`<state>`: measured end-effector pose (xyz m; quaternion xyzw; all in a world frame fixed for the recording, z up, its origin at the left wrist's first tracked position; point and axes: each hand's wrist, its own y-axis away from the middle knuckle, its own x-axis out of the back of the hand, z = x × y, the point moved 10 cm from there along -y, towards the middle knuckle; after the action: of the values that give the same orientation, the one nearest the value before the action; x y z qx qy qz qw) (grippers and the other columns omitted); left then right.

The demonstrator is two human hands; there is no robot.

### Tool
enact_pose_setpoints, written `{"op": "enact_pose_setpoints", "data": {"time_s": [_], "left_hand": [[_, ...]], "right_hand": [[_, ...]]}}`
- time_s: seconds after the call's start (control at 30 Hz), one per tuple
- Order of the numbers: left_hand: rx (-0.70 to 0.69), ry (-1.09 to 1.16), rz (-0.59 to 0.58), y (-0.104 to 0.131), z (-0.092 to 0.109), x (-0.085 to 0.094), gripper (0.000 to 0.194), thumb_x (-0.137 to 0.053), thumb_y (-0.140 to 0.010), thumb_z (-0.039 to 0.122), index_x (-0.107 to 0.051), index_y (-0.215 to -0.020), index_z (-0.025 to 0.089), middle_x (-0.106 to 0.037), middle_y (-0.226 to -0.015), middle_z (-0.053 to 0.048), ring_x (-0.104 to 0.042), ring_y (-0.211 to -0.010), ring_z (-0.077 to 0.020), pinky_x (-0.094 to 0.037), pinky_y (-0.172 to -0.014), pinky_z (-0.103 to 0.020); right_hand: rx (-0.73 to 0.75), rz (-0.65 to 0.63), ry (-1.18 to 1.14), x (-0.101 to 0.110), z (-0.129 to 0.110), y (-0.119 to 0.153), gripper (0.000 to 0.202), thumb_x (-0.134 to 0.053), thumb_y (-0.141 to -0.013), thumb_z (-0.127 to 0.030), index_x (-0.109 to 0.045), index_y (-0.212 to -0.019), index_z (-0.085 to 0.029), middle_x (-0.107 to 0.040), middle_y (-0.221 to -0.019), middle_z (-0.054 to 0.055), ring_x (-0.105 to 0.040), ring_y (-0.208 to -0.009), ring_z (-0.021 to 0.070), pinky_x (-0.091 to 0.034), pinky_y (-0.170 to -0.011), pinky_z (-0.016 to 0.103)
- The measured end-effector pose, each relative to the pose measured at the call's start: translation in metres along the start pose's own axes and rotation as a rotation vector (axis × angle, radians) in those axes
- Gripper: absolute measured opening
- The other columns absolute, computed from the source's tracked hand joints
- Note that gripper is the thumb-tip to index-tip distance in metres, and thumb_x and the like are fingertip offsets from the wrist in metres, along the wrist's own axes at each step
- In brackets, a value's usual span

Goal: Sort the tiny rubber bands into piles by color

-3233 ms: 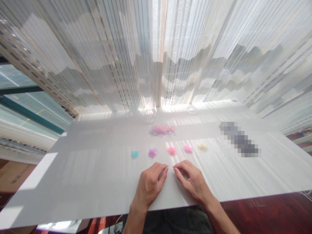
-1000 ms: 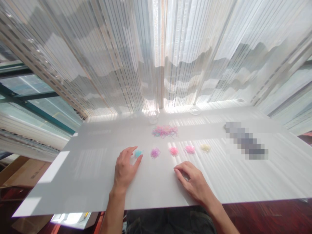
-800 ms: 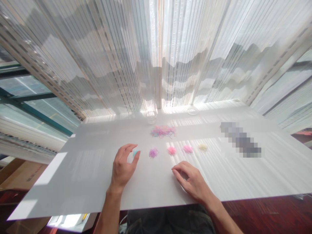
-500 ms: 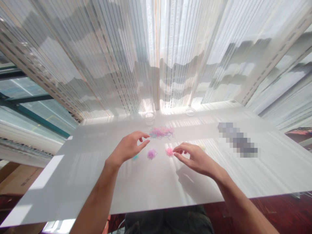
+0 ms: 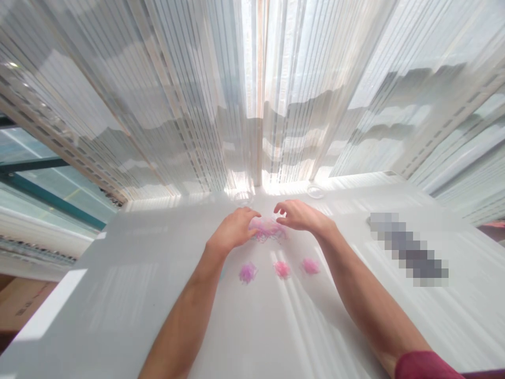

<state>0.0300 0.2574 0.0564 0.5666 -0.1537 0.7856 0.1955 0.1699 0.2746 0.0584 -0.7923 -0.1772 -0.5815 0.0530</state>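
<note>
A loose heap of thin mixed-colour strands (image 5: 268, 231), mostly pink and purple, lies on the white table. My left hand (image 5: 235, 228) is at its left edge, thumb and fingers apart; the fingertips touch or hover just over the strands. Above the heap's right side, my right hand (image 5: 302, 215) has curved, parted fingers and nothing visible in them. Closer to me sit a purple clump (image 5: 248, 272), a red-pink clump (image 5: 282, 269) and a pink clump (image 5: 310, 266). A teal bit (image 5: 223, 272) shows beside my left forearm, which partly hides it.
At the back of the white table (image 5: 118, 295) stand a clear round dish (image 5: 315, 191) and another clear round container (image 5: 243, 198). A blurred-out dark long item (image 5: 408, 250) lies to the right. Pale translucent curtains (image 5: 256, 105) hang behind the table.
My right hand has left the red-pink clump and moved forward to the heap. The left hand has shifted right to the heap's edge. The pink clump is now uncovered.
</note>
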Motion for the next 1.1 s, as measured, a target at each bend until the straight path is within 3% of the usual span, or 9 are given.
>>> {"op": "enact_pose_setpoints", "data": {"time_s": [0.17,0.47,0.77,1.1], "left_hand": [[-0.020,0.000,-0.033,-0.005,0.004,-0.011,0.032,-0.070,-0.091,0.027,-0.073,-0.123,0.025,-0.073,-0.126,-0.006,-0.067,-0.119,-0.0263,-0.055,-0.097,-0.034],[-0.020,0.015,-0.034,-0.010,0.003,-0.015,0.025,-0.061,-0.091,0.016,-0.081,-0.102,0.025,-0.078,-0.108,-0.003,-0.073,-0.097,-0.0214,-0.057,-0.085,-0.028],[0.020,0.043,-0.012,-0.009,-0.001,-0.004,0.032,-0.056,-0.089,0.010,-0.081,-0.098,0.028,-0.081,-0.100,0.001,-0.074,-0.092,-0.0195,-0.057,-0.082,-0.026],[0.028,0.100,0.011,-0.005,-0.002,0.008,0.028,-0.056,-0.091,0.016,-0.080,-0.099,0.026,-0.082,-0.098,0.000,-0.076,-0.086,-0.0190,-0.059,-0.080,-0.027]], "right_hand": [[0.019,-0.077,0.042,-0.016,0.005,0.000,0.031,-0.066,-0.088,-0.021,-0.075,-0.118,-0.018,-0.078,-0.108,0.011,-0.073,-0.098,0.0244,-0.052,-0.074,0.026],[0.041,-0.105,0.053,-0.020,-0.001,0.000,0.027,-0.064,-0.091,-0.023,-0.076,-0.115,-0.018,-0.080,-0.104,0.009,-0.073,-0.093,0.0232,-0.049,-0.069,0.026],[0.055,-0.089,0.040,-0.013,-0.006,0.000,0.031,-0.061,-0.086,-0.013,-0.078,-0.111,-0.021,-0.080,-0.098,0.006,-0.072,-0.086,0.0208,-0.045,-0.062,0.024],[0.075,-0.074,0.007,-0.014,-0.006,-0.003,0.030,-0.058,-0.086,-0.010,-0.080,-0.104,-0.021,-0.080,-0.092,0.006,-0.071,-0.081,0.0202,-0.043,-0.062,0.025]]}}
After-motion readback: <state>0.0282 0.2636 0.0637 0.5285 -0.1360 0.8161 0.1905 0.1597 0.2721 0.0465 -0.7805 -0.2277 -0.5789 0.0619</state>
